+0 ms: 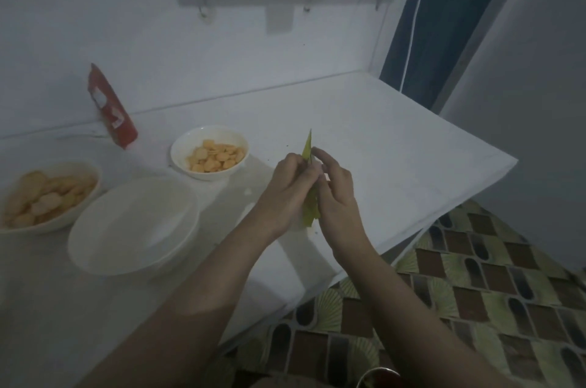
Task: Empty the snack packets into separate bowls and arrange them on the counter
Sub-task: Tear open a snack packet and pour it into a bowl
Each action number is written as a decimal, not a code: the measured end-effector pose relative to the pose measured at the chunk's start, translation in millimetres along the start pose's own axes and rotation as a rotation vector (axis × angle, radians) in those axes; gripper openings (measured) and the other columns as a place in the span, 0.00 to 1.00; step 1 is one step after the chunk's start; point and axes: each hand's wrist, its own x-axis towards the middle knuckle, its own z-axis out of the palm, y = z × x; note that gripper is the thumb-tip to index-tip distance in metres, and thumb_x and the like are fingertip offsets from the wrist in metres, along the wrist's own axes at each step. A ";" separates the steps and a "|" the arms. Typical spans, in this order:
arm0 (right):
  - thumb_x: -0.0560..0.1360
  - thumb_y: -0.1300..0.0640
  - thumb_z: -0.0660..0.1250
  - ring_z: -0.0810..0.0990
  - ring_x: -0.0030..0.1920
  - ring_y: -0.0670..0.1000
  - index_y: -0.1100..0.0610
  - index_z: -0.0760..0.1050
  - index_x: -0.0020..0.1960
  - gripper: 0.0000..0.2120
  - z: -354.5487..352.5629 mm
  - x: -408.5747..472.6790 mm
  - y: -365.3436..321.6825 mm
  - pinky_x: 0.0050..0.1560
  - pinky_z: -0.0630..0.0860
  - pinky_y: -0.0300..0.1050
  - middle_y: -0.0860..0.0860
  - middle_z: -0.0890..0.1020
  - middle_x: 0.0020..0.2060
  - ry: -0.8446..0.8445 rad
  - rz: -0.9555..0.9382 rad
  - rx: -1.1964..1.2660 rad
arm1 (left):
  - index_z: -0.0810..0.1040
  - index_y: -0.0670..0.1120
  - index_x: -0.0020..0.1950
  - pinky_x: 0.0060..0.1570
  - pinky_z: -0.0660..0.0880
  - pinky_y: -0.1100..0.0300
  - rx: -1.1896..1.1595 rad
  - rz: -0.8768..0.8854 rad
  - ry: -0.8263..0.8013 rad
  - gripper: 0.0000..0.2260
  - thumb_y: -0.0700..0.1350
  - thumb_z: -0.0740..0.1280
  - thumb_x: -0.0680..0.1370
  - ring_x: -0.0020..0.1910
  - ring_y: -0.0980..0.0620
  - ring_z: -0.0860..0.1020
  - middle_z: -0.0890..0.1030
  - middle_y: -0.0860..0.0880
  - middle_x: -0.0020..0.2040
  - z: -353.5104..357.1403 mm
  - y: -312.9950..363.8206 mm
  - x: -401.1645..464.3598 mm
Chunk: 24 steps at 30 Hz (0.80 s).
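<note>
Packet (310, 184), yellow-green and seen edge-on, sits pinched between both hands above the counter (396, 146). My left hand (282, 194) is closed on one face, my right hand (336, 197) on the other, fingertips near the top seam. I judge it light, thin and crinkly, probably slippery, best gripped beside the seam to tear. At nine o'clock waits the empty bowl (133, 226); two filled bowls (209, 153) and a red packet (112, 105) lie beyond.

Head view, close, downward onto counter (396, 140)
</note>
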 end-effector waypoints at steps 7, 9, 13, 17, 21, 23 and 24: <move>0.84 0.49 0.52 0.68 0.65 0.44 0.44 0.70 0.68 0.15 0.4 6.4 -0.5 0.61 0.68 0.36 0.38 0.70 0.56 0.031 -0.055 -0.036 | 0.69 0.51 0.47 0.52 0.71 0.55 0.041 0.057 -0.030 0.11 0.55 0.54 0.82 0.48 0.54 0.72 0.72 0.48 0.48 -5.9 0.1 5.6; 0.84 0.49 0.53 0.71 0.64 0.47 0.43 0.71 0.64 0.13 1.1 8.8 1.0 0.62 0.72 0.44 0.39 0.72 0.56 0.042 -0.084 -0.019 | 0.68 0.45 0.47 0.48 0.68 0.59 0.089 0.096 -0.013 0.09 0.48 0.54 0.83 0.46 0.55 0.70 0.71 0.47 0.47 -6.2 1.6 6.9; 0.83 0.49 0.54 0.74 0.54 0.49 0.48 0.71 0.52 0.08 -6.3 15.1 0.1 0.52 0.72 0.37 0.47 0.75 0.48 -0.014 -0.099 -0.018 | 0.69 0.45 0.41 0.48 0.67 0.66 0.197 0.195 0.066 0.10 0.40 0.57 0.82 0.51 0.58 0.70 0.72 0.51 0.50 -7.0 5.2 11.8; 0.83 0.57 0.56 0.73 0.51 0.45 0.56 0.73 0.49 0.09 -16.0 19.3 -3.3 0.46 0.67 0.25 0.49 0.75 0.46 -0.103 -0.163 -0.144 | 0.75 0.45 0.42 0.51 0.67 0.77 0.202 0.179 0.142 0.09 0.42 0.60 0.82 0.55 0.73 0.70 0.67 0.53 0.66 -7.2 -6.8 18.3; 0.82 0.61 0.58 0.73 0.48 0.36 0.62 0.73 0.47 0.08 -18.9 25.8 -3.1 0.45 0.68 0.24 0.53 0.76 0.47 -0.116 -0.222 -0.210 | 0.75 0.42 0.40 0.50 0.72 0.68 0.188 0.255 0.252 0.10 0.39 0.62 0.81 0.56 0.62 0.73 0.66 0.51 0.66 -2.1 -14.2 21.4; 0.81 0.62 0.59 0.73 0.47 0.36 0.62 0.72 0.46 0.07 -18.9 29.3 -4.0 0.42 0.70 0.27 0.52 0.74 0.48 -0.087 -0.259 -0.250 | 0.75 0.37 0.40 0.47 0.70 0.72 0.192 0.267 0.272 0.10 0.37 0.61 0.80 0.52 0.67 0.71 0.64 0.51 0.65 -1.3 -11.8 23.1; 0.80 0.62 0.59 0.73 0.46 0.39 0.61 0.71 0.45 0.06 -17.9 30.8 -4.0 0.41 0.72 0.29 0.51 0.73 0.48 -0.062 -0.279 -0.281 | 0.75 0.36 0.39 0.45 0.69 0.72 0.203 0.272 0.280 0.10 0.36 0.61 0.80 0.49 0.69 0.71 0.64 0.51 0.64 -1.0 -10.0 24.0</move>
